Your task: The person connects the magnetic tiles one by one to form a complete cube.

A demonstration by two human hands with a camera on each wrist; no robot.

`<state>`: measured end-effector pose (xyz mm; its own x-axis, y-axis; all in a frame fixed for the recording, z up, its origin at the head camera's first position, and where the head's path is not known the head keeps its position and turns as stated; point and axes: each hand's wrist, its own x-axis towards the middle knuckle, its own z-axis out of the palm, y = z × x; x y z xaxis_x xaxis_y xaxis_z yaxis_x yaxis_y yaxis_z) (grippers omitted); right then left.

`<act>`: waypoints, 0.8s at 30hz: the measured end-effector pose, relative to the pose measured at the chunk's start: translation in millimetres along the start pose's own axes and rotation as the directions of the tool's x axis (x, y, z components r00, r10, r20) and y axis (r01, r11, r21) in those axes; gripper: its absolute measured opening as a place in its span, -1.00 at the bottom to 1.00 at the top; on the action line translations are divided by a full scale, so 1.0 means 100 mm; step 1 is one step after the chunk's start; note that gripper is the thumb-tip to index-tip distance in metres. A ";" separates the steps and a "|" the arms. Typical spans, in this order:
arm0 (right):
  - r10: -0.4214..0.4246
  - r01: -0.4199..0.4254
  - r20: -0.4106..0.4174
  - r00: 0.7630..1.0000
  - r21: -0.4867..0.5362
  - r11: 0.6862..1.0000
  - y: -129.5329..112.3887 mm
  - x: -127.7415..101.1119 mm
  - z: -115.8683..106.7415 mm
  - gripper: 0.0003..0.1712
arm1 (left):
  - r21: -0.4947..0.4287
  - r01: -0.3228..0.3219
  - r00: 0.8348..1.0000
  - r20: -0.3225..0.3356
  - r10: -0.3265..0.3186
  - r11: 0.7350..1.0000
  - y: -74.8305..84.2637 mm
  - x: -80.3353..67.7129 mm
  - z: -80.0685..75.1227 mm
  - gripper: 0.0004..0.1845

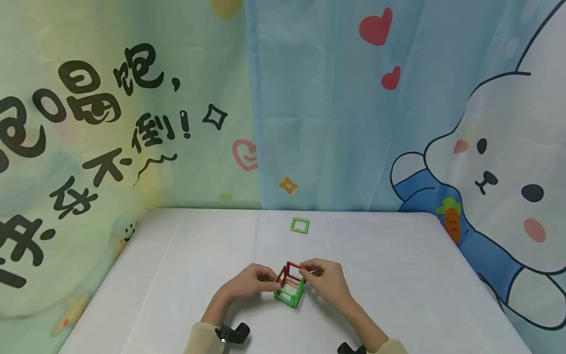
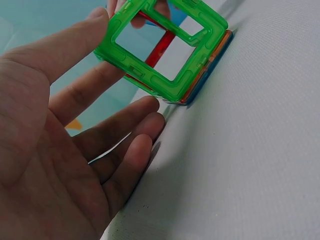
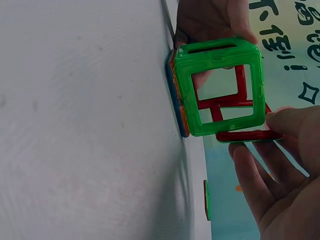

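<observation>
A white table (image 1: 177, 275) fills the lower half of the head view, below a pastel cartoon backdrop (image 1: 398, 123). At lower centre the left hand (image 1: 247, 282) and right hand (image 1: 325, 280) flank a cube of tiles (image 1: 290, 285) (green and red frames); a loose green square tile (image 1: 300, 225) lies above it, well apart.

Left wrist view: fingers (image 2: 125, 130) straight and slightly spread, touching the cube's green side at upper centre.

Right wrist view: fingertips (image 3: 287, 120) pinch a red tile (image 3: 247, 135) at centre right.
</observation>
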<state>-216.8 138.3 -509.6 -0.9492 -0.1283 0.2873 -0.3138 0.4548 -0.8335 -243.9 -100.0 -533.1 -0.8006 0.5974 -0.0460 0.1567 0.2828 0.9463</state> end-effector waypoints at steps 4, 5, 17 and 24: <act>0.023 -0.023 0.006 1.000 0.002 1.000 -0.01 -0.01 0.00 -0.90 | 0.002 -0.006 1.000 0.008 0.006 1.000 -0.01 0.00 -0.01 -0.82; 0.028 -0.028 0.006 1.000 -0.003 1.000 -0.01 -0.01 0.01 -0.90 | 0.001 -0.006 1.000 0.007 0.006 1.000 -0.01 0.00 -0.01 -0.82; 0.072 -0.073 -0.010 0.997 -0.099 0.992 -0.09 -0.04 0.05 -0.97 | -0.007 -0.013 1.000 0.006 0.013 1.000 -0.03 0.00 0.00 -0.79; 0.075 -0.081 -0.054 0.996 -0.118 0.990 -0.14 -0.06 0.08 -0.94 | -0.012 0.000 1.000 0.001 0.000 1.000 0.01 -0.01 0.00 -0.79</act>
<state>-207.2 125.2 -503.2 -0.9675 -0.0464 0.2488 -0.2308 0.5648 -0.7923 -242.9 -101.0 -532.3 -0.7997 0.5986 -0.0462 0.1500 0.2737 0.9501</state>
